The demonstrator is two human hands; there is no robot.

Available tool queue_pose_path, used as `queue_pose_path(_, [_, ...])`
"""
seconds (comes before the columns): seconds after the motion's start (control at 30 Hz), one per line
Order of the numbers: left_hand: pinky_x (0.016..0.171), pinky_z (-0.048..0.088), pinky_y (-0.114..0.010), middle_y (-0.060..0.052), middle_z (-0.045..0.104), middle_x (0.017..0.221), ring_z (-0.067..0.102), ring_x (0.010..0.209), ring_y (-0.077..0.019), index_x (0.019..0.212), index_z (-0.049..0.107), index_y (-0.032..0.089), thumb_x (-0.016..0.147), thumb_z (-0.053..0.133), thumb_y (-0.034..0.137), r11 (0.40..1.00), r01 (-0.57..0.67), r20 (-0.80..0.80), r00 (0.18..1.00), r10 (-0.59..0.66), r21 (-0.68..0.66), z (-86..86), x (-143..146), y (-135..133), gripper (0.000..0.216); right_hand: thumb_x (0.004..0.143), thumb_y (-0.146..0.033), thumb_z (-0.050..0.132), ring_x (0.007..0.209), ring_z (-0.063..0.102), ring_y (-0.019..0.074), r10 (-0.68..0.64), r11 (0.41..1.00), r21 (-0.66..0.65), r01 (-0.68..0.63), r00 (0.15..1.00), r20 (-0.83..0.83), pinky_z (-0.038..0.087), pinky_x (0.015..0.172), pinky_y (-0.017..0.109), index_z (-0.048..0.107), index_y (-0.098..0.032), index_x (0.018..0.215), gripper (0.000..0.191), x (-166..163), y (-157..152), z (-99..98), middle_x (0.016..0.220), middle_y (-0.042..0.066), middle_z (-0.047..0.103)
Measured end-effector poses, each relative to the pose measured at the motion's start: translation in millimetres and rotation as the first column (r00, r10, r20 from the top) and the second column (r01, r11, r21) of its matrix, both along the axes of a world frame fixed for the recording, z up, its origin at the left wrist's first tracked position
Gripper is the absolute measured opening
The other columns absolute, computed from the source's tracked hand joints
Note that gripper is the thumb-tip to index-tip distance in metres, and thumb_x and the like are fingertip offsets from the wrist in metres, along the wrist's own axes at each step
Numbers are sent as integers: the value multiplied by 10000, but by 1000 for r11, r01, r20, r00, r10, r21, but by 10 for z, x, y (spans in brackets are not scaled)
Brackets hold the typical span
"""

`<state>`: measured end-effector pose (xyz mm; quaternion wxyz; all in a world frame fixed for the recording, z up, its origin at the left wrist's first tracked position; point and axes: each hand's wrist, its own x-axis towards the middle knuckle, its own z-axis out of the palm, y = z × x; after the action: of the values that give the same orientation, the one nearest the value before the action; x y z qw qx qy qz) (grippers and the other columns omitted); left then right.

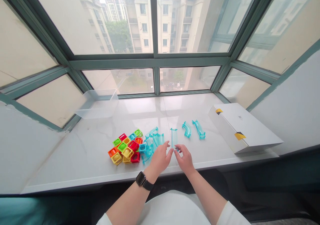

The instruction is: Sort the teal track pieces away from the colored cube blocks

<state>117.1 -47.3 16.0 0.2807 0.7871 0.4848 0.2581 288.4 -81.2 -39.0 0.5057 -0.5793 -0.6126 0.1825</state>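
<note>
A straight, see-through blue track piece (174, 137) lies on the white ledge with its long side pointing away from me. My left hand (161, 156) pinches its near end from the left, thumb and fingertips closed around that corner. From the right, my right hand (184, 157) has its fingers curled onto the same near end. Close to my left hand is a heap of clear blue track pieces (157, 139), partly hidden by that hand. Beyond my right hand lie a curved blue track piece (186, 129) and a wavy blue track piece (199, 129), apart from each other.
Left of the clear pieces sits a pile of red, green, yellow, orange and blue blocks (123, 147). A clear plastic bin (100, 109) stands at the back left by the window. On the right is a white box (242, 125) with yellow-and-black tabs.
</note>
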Motion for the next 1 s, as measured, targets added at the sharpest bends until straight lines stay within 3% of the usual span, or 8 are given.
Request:
queue_pose_path(0.13, [796, 546, -354, -67, 783, 1015, 740, 921, -235, 1266, 617, 230, 1064, 393, 343, 982, -24, 146, 988, 52, -185, 121, 28, -27, 322, 1023, -319, 548, 920, 674, 230, 64, 995, 76, -63, 998, -9, 580, 796, 383, 667, -262, 1218, 236, -163, -3, 304, 1029, 72, 704])
queue_pose_path(0.3, [646, 460, -311, -7, 693, 760, 672, 692, -206, 962, 590, 247, 1057, 382, 356, 978, -100, 163, 978, 131, -185, 192, -24, 7, 253, 1031, -260, 512, 1034, 668, 253, 170, 977, 118, -177, 983, 68, 576, 918, 434, 646, -287, 1331, 330, -230, -26, 512, 1138, 80, 701])
queue_pose_path(0.47, [626, 429, -340, -51, 681, 762, 680, 696, -260, 958, 583, 257, 1061, 375, 351, 985, -167, 19, 986, 168, -53, 104, -68, -8, 250, 1077, -338, 443, 1109, 647, 303, 172, 985, -13, -174, 962, 213, 561, 974, 494, 512, -312, 1547, 476, -306, -56, 517, 1206, 111, 679])
queue_pose_path(0.6, [629, 438, -361, -82, 692, 777, 697, 718, -285, 995, 587, 260, 1065, 359, 337, 994, -113, -51, 992, 113, 2, 72, -38, -78, 250, 1092, -427, 386, 949, 654, 309, 111, 991, -98, -88, 961, 255, 588, 823, 481, 361, -300, 1644, 567, -396, -11, 473, 1081, 110, 683])
queue_pose_path(0.73, [660, 471, -393, -102, 710, 828, 711, 771, -304, 1021, 591, 263, 1084, 292, 374, 999, -48, -28, 998, 48, 4, 89, 0, -149, 325, 1100, -474, 349, 970, 660, 311, 47, 990, -143, -13, 971, 236, 573, 813, 456, 247, -270, 1683, 626, -369, 112, 455, 1095, 115, 686])
queue_pose_path(0.87, [675, 477, -388, -100, 695, 824, 711, 776, -297, 1004, 586, 257, 1080, 290, 351, 1000, 14, -58, 998, -13, 17, 50, 19, -221, 320, 1098, -533, 336, 968, 668, 315, -21, 981, -184, 62, 976, 215, 555, 783, 427, 252, -234, 1681, 661, -243, 247, 446, 1078, 123, 689])
queue_pose_path(1.0, [664, 443, -359, -86, 675, 796, 701, 763, -285, 1005, 560, 250, 1076, 307, 344, 999, -7, -73, 997, 4, -41, -25, 35, -261, 278, 1107, -537, 319, 948, 665, 290, 7, 983, -178, 32, 977, 211, 560, 791, 412, 301, -252, 1667, 629, -166, 274, 436, 1057, 108, 682])
